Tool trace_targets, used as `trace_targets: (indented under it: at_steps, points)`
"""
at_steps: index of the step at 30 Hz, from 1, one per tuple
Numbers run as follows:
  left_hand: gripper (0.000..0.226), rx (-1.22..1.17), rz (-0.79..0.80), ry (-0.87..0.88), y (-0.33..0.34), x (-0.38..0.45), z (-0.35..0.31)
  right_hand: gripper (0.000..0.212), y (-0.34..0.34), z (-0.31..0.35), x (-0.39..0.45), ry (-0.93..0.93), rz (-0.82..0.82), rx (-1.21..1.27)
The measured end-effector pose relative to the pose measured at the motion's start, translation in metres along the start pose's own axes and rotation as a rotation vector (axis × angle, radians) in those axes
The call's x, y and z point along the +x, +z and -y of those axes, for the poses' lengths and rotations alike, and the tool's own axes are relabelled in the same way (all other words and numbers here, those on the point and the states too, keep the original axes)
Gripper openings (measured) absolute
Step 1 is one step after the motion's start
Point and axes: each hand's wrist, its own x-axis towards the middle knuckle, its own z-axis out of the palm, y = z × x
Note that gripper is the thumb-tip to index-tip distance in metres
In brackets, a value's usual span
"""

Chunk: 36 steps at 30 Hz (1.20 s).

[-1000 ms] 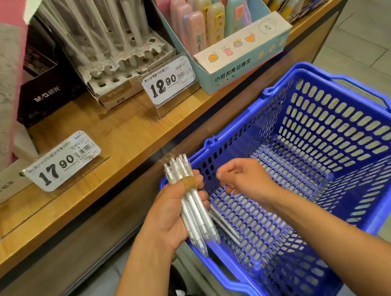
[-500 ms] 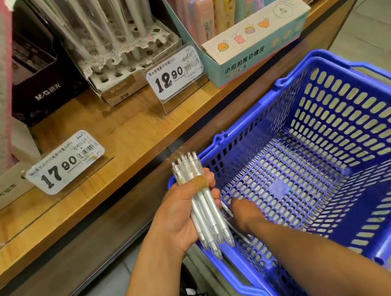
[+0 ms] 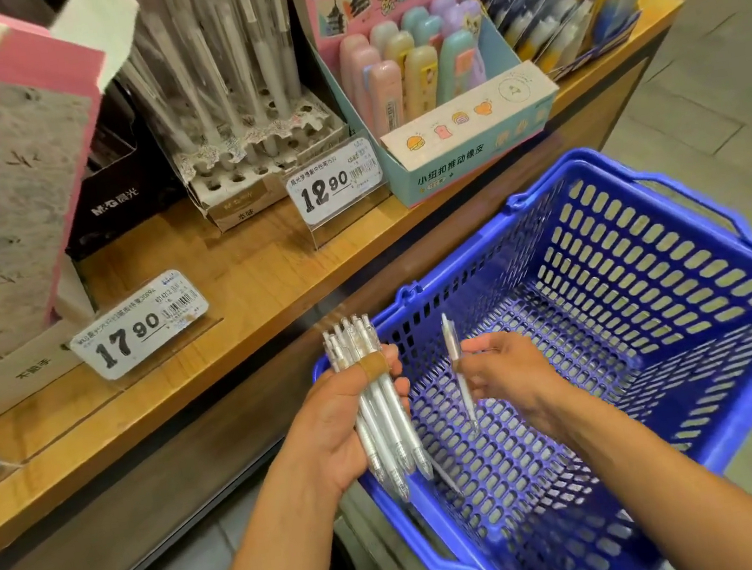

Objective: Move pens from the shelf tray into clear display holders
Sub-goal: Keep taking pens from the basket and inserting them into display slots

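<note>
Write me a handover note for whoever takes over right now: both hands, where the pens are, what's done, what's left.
Left hand: grips a bundle of white pens, tips down, over the near corner of the blue basket.
Right hand: fingers pinch a single pen, held roughly upright above the basket.
At least one more pen lies on the basket floor below the bundle.
Pen display holder stands on the wooden shelf behind the 12.90 price tag, with open holes along its front rows.
Done: pens gathered in hand.
Left: pick up any pens left in the basket, then slot all into the holder.
</note>
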Motion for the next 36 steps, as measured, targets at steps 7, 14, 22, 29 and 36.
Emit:
trace_targets:
  at_steps: [7, 14, 22, 29, 36]
  points:
    - [0.062, -0.089, 0.154, -0.007, 0.003, -0.001, 0.002, 0.018, 0.039, 0.040, -0.083, -0.263, 0.163, 0.049]
    - [0.066, -0.035, 0.117, -0.018, 0.003, -0.001, 0.000, 0.003, 0.040, 0.036, -0.059, -0.295, 0.297, 0.018]
    - [0.019, -0.050, 0.057, 0.033, 0.002, -0.004, -0.002, 0.016, 0.055, -0.072, 0.064, -0.049, 0.088, -0.803]
    - [0.020, -0.033, 0.083, 0.031, -0.002, -0.001, -0.002, 0.025, 0.085, -0.137, 0.098, -0.155, 0.206, -1.249]
    - [0.009, 0.078, 0.025, -0.006, -0.002, 0.004, -0.006, 0.018, 0.071, -0.123, 0.091, -0.088, 0.152, -1.279]
